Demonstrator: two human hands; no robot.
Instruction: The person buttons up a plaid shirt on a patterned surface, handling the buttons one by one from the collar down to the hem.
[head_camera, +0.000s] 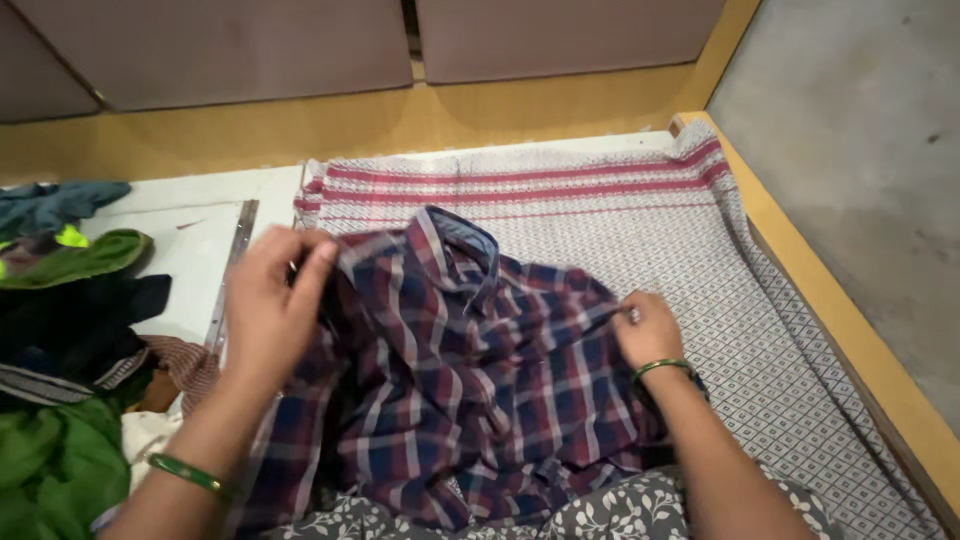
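Shirt (470, 390): soft woven plaid in navy, maroon and white; crumpled, collar uppermost, lying on the cloth between the two hands.
Cloth (640, 215): flat sheet with a small white-and-grey diamond print and red stripes along its far edge.
Left hand (270, 305): fingers pinched shut on the shirt's left shoulder edge; green bangle (185, 472) on the wrist.
Right hand (648, 328): fingertips closed on a fold at the shirt's right side; green bangle on this wrist too.
Pile (60, 400): loose green, black and teal garments, left of the shirt.
Frame (850, 320): smooth yellow-brown wood bordering the cloth on the right.
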